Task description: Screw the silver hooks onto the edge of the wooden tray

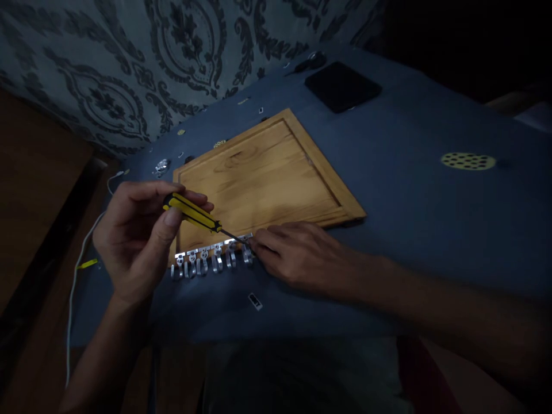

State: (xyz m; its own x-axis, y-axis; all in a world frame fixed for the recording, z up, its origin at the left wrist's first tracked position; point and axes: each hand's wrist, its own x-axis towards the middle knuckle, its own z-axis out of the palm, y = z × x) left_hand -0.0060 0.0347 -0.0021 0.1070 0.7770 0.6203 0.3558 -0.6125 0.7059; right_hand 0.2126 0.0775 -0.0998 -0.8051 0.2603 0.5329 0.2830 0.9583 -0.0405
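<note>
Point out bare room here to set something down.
Free: the blue tabletop between the wooden board and the yellow dotted oval; also the board's middle. Crowded: its near edge, with metal hooks, screwdriver, left hand and right hand.

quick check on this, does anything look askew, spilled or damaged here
Nothing stands out: the silver hooks sit in a row along the wooden board, with no visible spill or break. Dim light could hide small damage.

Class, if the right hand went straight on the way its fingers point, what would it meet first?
Most likely the end hook, just ahead of the right hand and perhaps touching it. The tip of the screwdriver lies there too, so depth leaves the order unsure.
</note>
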